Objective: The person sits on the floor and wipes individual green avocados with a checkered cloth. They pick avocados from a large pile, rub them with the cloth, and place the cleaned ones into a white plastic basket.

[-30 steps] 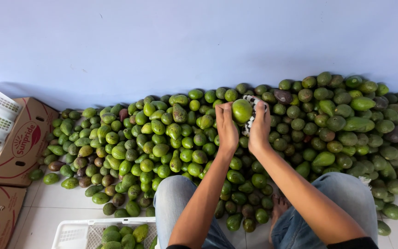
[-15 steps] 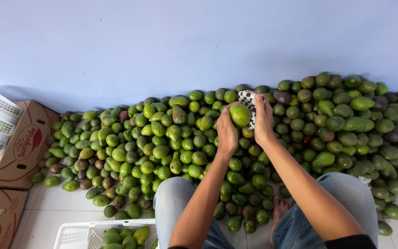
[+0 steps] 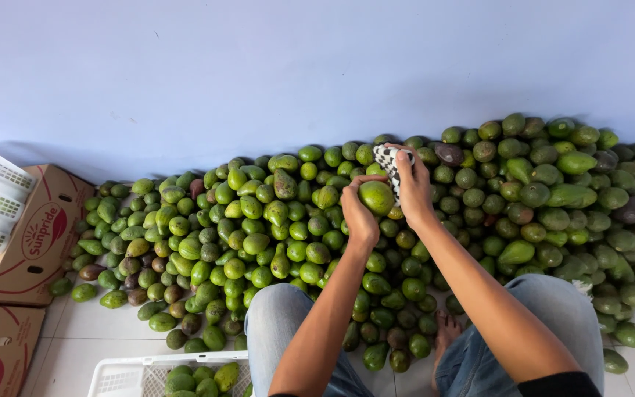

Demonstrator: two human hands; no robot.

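Wiping one avocado above the pile
Left hand (image 3: 360, 217) grips the avocado (image 3: 375, 197); right hand (image 3: 413, 187), just beside it, presses a patterned cloth (image 3: 386, 156) against it.

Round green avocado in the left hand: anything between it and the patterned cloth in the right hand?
Nothing visible. The round green avocado sits in the left hand, and the black-and-white patterned cloth in the right hand lies directly against its far side.
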